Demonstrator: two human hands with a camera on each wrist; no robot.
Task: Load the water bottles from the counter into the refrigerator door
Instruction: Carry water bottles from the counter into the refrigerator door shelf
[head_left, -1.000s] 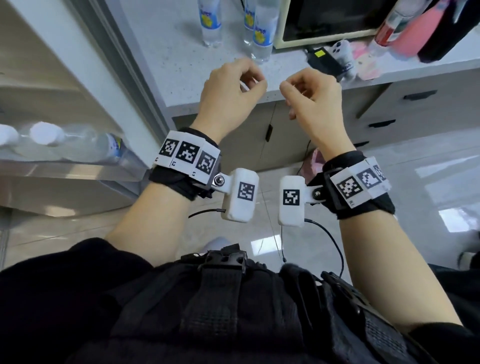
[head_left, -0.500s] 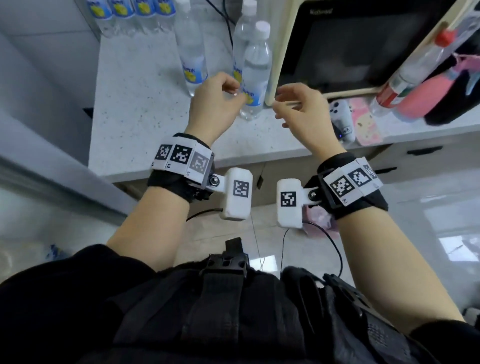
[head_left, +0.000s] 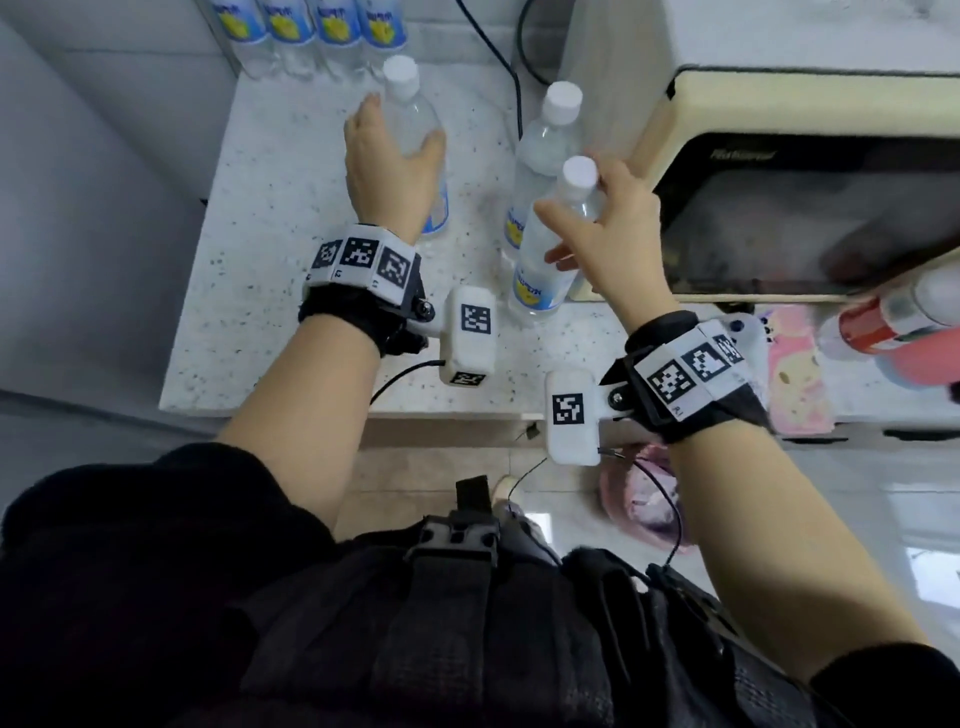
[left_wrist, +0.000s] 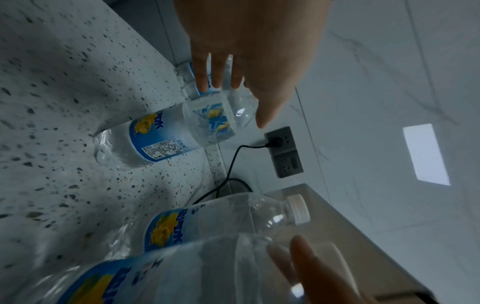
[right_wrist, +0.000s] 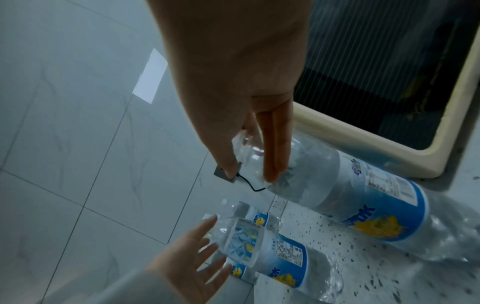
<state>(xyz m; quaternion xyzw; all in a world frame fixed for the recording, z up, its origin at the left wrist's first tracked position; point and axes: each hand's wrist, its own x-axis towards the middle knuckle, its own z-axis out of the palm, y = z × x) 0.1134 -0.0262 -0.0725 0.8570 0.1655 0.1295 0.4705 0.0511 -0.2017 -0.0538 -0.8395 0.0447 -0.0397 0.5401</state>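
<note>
Three clear water bottles with white caps and blue-yellow labels stand on the speckled counter (head_left: 270, 218). My left hand (head_left: 400, 135) is spread around the left bottle (head_left: 402, 83), with fingers to its left and thumb to its right. In the left wrist view the fingers (left_wrist: 202, 78) are straight, just short of that bottle (left_wrist: 168, 135). My right hand (head_left: 576, 200) straddles the upper part of the nearest bottle (head_left: 540, 270). Its straight fingers (right_wrist: 275, 156) lie against the bottle's shoulder (right_wrist: 363, 195). The third bottle (head_left: 545, 145) stands behind, untouched.
A row of several more bottles (head_left: 311, 31) lines the back wall. A cream microwave (head_left: 779, 218) stands close on the right of the bottles, and a black cable (head_left: 514, 78) runs behind them to a wall socket (left_wrist: 283, 152). Red and pink containers (head_left: 904, 332) lie at the far right.
The view swung from the refrigerator shelf to the counter. Both hands uncurled and reached forward, the left to the left bottle and the right to the nearest bottle.
</note>
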